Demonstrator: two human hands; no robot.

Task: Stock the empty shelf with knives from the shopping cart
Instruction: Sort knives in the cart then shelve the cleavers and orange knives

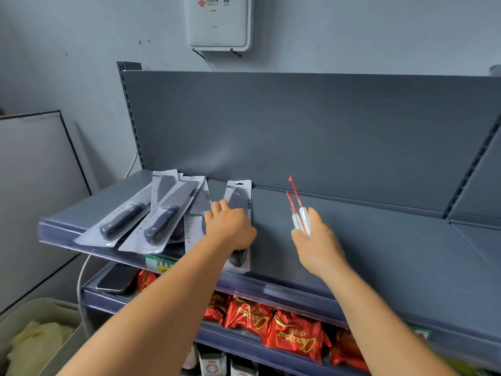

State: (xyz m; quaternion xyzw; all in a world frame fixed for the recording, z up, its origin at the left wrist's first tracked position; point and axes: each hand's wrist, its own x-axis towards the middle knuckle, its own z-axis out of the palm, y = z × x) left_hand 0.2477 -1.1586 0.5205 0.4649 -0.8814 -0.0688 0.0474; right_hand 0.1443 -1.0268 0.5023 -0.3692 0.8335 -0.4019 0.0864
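Several packaged knives lie on the grey shelf [366,240] at its left end, black handles toward me. My left hand [229,227] rests on top of the rightmost packaged knife [240,195], fingers curled over its middle. To the right, my right hand [315,241] grips two small white-handled knives [301,217] with red blade covers pointing up and away, held just above the bare shelf surface. The shopping cart is out of view.
A lower shelf holds red snack bags [295,335] and a dark phone [116,279]. A white wall box [218,21] hangs above the shelf's back panel. At bottom left is a beige bin [40,340]. A grey board [35,185] leans at the left.
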